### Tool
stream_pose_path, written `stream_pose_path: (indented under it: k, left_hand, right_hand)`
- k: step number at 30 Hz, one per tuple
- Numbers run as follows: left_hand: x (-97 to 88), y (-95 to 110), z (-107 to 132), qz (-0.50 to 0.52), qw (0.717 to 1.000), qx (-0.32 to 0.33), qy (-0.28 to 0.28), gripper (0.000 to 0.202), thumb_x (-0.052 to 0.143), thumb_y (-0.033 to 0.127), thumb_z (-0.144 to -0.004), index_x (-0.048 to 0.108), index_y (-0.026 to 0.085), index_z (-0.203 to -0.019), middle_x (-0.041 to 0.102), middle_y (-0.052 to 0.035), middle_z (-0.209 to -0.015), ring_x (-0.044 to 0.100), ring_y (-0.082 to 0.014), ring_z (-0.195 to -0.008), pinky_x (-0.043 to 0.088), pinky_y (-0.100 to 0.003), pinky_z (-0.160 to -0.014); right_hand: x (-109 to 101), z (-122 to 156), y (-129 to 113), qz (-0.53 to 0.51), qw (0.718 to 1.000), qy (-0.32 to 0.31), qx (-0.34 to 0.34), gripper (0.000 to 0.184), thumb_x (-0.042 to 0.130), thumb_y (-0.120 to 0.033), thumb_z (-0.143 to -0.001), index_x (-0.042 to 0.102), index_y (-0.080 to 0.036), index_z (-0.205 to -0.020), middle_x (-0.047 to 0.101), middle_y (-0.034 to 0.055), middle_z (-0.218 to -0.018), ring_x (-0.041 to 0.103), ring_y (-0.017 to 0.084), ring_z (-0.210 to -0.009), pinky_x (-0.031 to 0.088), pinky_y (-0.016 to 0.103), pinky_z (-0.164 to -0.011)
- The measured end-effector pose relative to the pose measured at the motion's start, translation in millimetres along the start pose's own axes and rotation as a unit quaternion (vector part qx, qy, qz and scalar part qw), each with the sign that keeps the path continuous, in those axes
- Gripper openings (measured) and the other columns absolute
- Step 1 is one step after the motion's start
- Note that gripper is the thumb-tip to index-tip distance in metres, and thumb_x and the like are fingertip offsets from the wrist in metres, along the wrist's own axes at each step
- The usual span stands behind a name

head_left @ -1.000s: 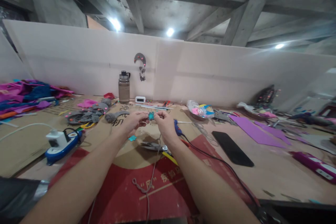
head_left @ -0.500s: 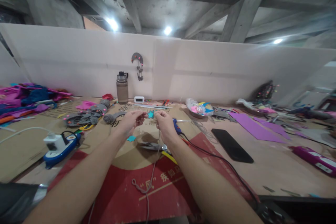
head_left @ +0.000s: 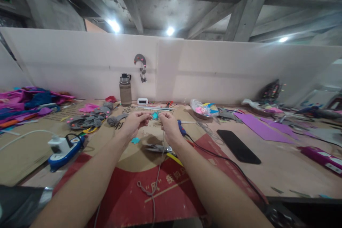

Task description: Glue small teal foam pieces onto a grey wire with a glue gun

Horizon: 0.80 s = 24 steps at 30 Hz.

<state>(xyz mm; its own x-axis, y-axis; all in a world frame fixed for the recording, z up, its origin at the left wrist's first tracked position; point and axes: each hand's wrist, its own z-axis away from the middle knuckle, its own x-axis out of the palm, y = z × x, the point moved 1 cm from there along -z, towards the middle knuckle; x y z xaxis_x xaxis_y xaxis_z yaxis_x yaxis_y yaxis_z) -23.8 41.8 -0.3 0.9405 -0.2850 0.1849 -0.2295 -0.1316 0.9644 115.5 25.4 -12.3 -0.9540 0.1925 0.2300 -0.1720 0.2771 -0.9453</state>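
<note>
Both my hands are raised over the table's middle with a small teal felt star (head_left: 155, 115) between them. My left hand (head_left: 135, 122) is pinched shut at the star's left side. My right hand (head_left: 167, 125) is pinched shut at its right side and also holds a grey cord (head_left: 159, 165) that hangs down onto the red and tan mat (head_left: 125, 192). A second teal felt piece (head_left: 135, 140) lies under my left wrist. Scissors (head_left: 156, 148) lie below my hands.
A blue glue gun (head_left: 182, 130) with a black cable lies right of my right hand. A black phone (head_left: 238, 146), purple sheets (head_left: 260, 126), a water bottle (head_left: 125, 89), grey felt shapes (head_left: 89, 120) and a white and blue power strip (head_left: 62, 146) surround them.
My hands stay pinched around the teal star and have barely shifted. The view has drifted slightly.
</note>
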Motion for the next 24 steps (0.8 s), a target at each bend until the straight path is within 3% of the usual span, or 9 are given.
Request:
stream_pose_path:
  k: [5, 15, 24]
  left_hand:
    - [2.0, 0.2, 1.4, 0.026, 0.999, -0.040, -0.018, 0.028, 0.064, 0.040, -0.071, 0.064, 0.012, -0.076, 0.063, -0.0059, -0.071, 0.052, -0.0091, -0.054, 0.040, -0.023, -0.051]
    - [4.9, 3.7, 3.3, 0.050, 0.997, -0.037, -0.034, 0.026, 0.064, 0.038, -0.071, 0.063, 0.014, -0.080, 0.060, -0.0011, -0.067, 0.053, -0.0088, -0.058, 0.041, -0.022, -0.056]
    - [2.2, 7.6, 3.6, 0.022, 0.999, -0.019, -0.025, 0.022, 0.068, 0.032, -0.067, 0.062, 0.011, -0.072, 0.056, -0.0002, -0.063, 0.049, -0.0070, -0.053, 0.038, -0.020, -0.051]
  right_hand:
    - [-0.4, -0.8, 0.4, -0.006, 1.000, 0.002, -0.006, 0.015, 0.055, -0.032, -0.060, 0.049, -0.018, -0.062, 0.036, -0.0091, -0.050, 0.025, 0.005, -0.044, 0.023, 0.021, -0.044]
    - [1.0, 1.8, -2.2, -0.014, 0.999, -0.024, -0.022, 0.012, 0.057, -0.027, -0.060, 0.050, -0.018, -0.063, 0.041, -0.0083, -0.053, 0.029, 0.005, -0.046, 0.025, 0.020, -0.046]
    - [-0.2, -1.2, 3.0, 0.009, 0.997, -0.078, -0.025, 0.022, 0.059, -0.038, -0.065, 0.057, -0.017, -0.071, 0.046, -0.0062, -0.059, 0.030, 0.006, -0.048, 0.026, 0.020, -0.047]
